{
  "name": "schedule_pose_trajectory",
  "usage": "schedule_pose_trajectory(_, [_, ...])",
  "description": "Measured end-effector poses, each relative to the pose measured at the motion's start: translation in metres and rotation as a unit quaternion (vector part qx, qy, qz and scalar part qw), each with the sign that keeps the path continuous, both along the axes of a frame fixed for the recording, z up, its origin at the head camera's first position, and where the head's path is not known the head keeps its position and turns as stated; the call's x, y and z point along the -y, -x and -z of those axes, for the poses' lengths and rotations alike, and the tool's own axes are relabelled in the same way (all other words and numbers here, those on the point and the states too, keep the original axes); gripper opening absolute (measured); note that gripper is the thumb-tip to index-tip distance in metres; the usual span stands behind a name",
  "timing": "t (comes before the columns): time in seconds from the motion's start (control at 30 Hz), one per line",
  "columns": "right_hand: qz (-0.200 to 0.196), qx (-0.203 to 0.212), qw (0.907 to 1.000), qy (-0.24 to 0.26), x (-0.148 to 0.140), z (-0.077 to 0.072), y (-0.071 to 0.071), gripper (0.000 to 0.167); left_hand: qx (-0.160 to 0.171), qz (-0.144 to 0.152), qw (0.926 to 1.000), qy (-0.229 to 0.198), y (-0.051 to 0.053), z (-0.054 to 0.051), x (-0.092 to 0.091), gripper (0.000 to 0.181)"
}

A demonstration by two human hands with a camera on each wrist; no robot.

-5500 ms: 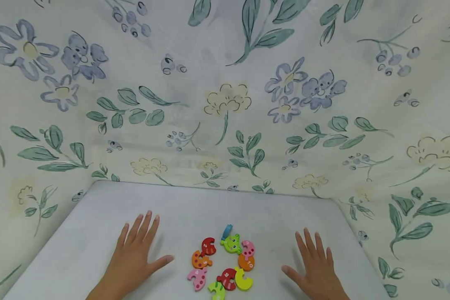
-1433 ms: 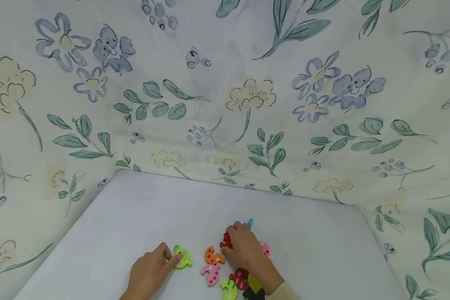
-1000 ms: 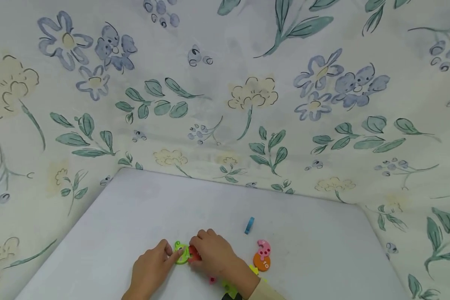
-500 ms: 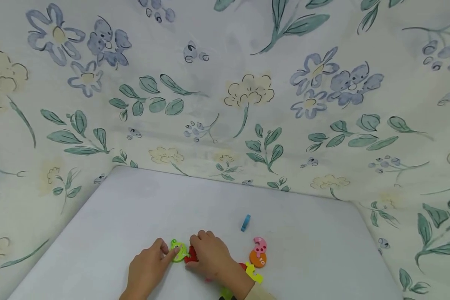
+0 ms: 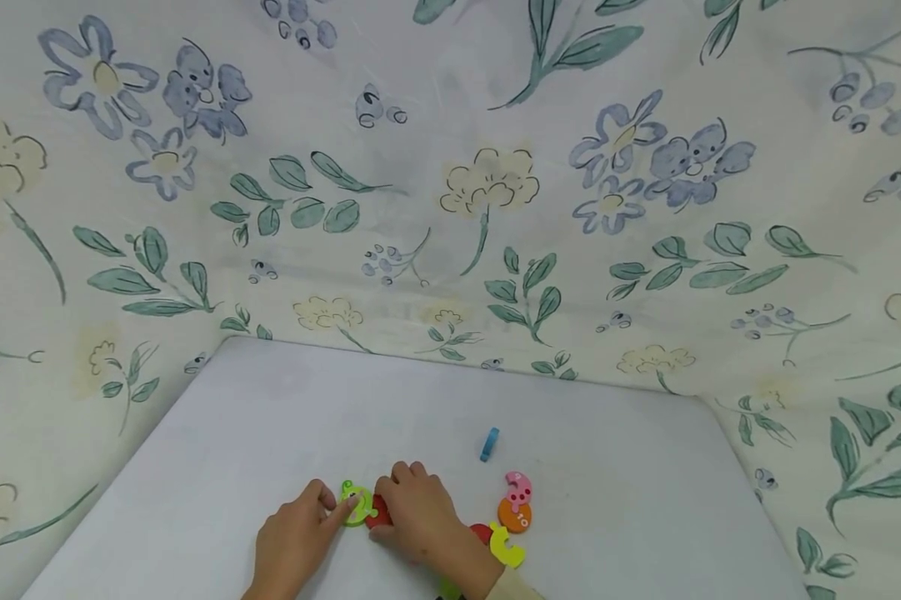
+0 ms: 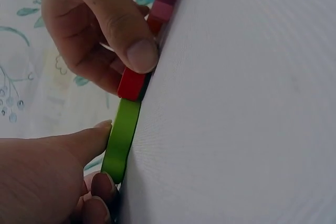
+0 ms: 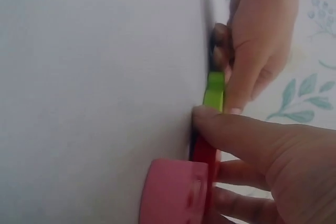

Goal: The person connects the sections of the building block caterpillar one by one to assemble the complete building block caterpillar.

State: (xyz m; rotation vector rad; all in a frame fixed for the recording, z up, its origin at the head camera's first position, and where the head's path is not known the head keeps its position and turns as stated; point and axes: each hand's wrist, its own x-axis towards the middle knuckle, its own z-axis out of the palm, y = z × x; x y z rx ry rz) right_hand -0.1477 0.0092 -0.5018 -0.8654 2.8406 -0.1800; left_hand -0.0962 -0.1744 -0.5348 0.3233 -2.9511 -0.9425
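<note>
The left hand [image 5: 291, 537] pinches the green face piece [image 5: 357, 506] at its left side, thumb on top. Against that piece's right edge, the right hand [image 5: 420, 517] grips a red piece [image 5: 378, 512]. The left wrist view shows the green piece [image 6: 122, 137] and red piece [image 6: 132, 83] edge to edge, lying flat. In the right wrist view a pink piece [image 7: 170, 192] stands in front of the red piece [image 7: 206, 153]. Whether the green and red pieces interlock, I cannot tell.
A blue piece [image 5: 489, 444] lies behind the right hand. To the right are a pink piece [image 5: 518, 487] joined to an orange one [image 5: 514, 515], a yellow piece [image 5: 506, 547] and another red piece [image 5: 482, 533]. The right forearm partly covers a green piece [image 5: 451, 589].
Earlier the right hand went from the right-hand group to the green face piece, bringing the red piece. Over the last half second both hands have stayed nearly still, and the view has shifted slightly.
</note>
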Motion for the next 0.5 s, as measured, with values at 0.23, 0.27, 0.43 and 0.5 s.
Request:
schedule_pose_trajectory(0.23, [0.017, 0.042, 0.9988, 0.021, -0.014, -0.008, -0.011, 0.068, -0.004, -0.006, 1.0000, 0.000, 0.002, 0.003, -0.001, 0.035])
schedule_pose_trajectory(0.27, [0.025, 0.050, 0.9978, 0.037, -0.020, -0.009, -0.011, 0.070, -0.006, -0.006, 1.0000, 0.001, 0.002, 0.003, -0.001, 0.035])
schedule_pose_trajectory(0.43, [0.088, 0.045, 0.9916, 0.084, -0.048, -0.009, -0.006, 0.064, -0.011, -0.008, 0.9999, -0.001, 0.001, 0.001, -0.001, 0.035])
schedule_pose_trajectory(0.5, [0.100, 0.043, 0.9901, 0.088, -0.056, -0.005, -0.004, 0.061, -0.011, -0.009, 0.9999, 0.000, 0.000, 0.000, 0.000, 0.035])
